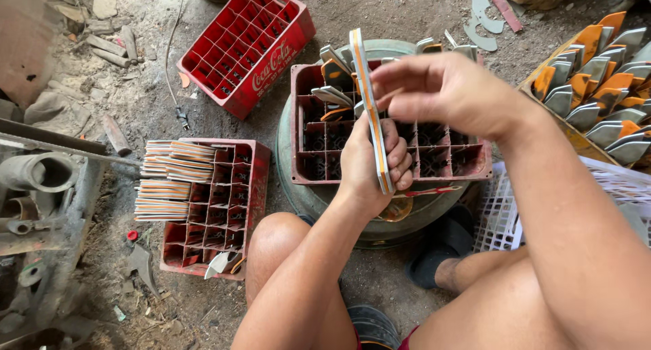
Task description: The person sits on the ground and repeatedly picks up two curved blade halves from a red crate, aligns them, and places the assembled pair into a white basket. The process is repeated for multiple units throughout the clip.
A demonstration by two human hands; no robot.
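Head view: both hands, left [366, 163] and right [441, 89], grip a blade stack [369, 109] above the crate rim [302, 126].

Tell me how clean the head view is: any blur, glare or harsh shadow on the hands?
Head view: soft, even daylight, no glare or hard shadows; left hand and its stack of flat pieces sharp; right hand fingertips slightly motion-blurred; edges mildly wide-angle stretched.
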